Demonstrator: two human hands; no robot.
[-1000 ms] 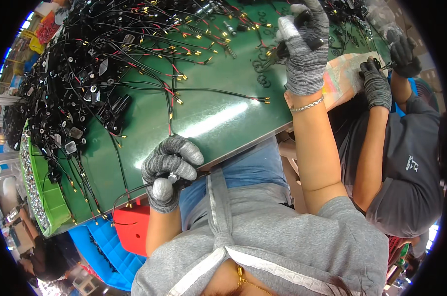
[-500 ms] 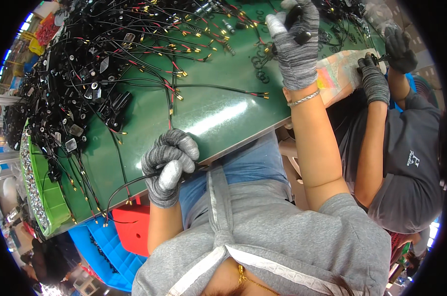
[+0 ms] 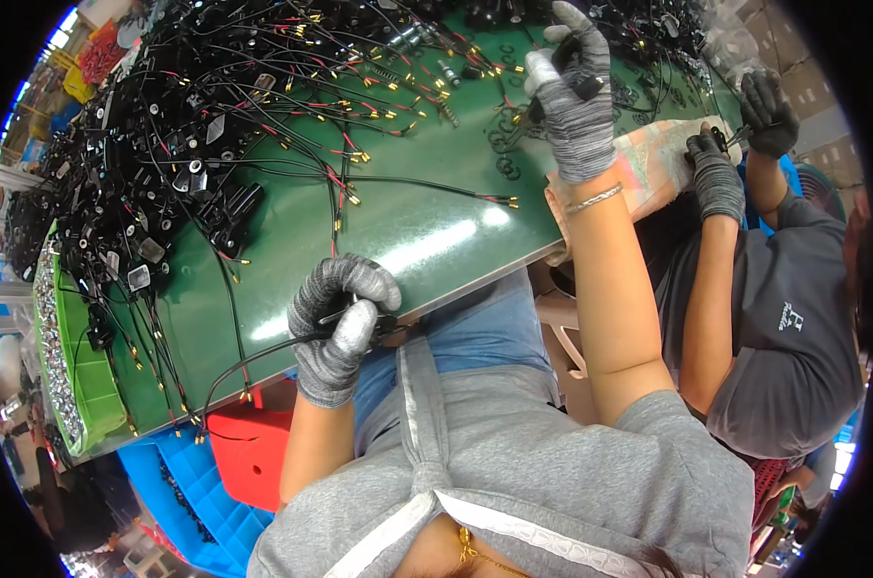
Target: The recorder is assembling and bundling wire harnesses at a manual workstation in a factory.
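My left hand (image 3: 338,332), in a grey knit glove with pale fingertips, is curled at the table's near edge. Its thumb and fingers pinch a black cable (image 3: 248,358), whose tail hangs down to the left. A dark piece at the cable's end is mostly hidden by the fingers. My right hand (image 3: 573,120), gloved the same way, reaches far over the table. A small black plastic part (image 3: 583,85) lies in its grasp, with thumb and index finger held apart. Beneath that hand, several black rings (image 3: 504,144) lie on the green table (image 3: 427,217).
Black cables with gold-tipped ends (image 3: 350,154) spread over the far table beside a heap of black parts (image 3: 200,183). A green bin (image 3: 94,390) of small metal pieces stands at left. Below are a red stool (image 3: 253,453) and blue crate (image 3: 181,501). A gloved co-worker (image 3: 773,318) works at right.
My left hand has turned slightly, showing more of the dark piece between its fingers. On my right hand, the index finger is straighter and the black part sits lower. The view has shifted a little.
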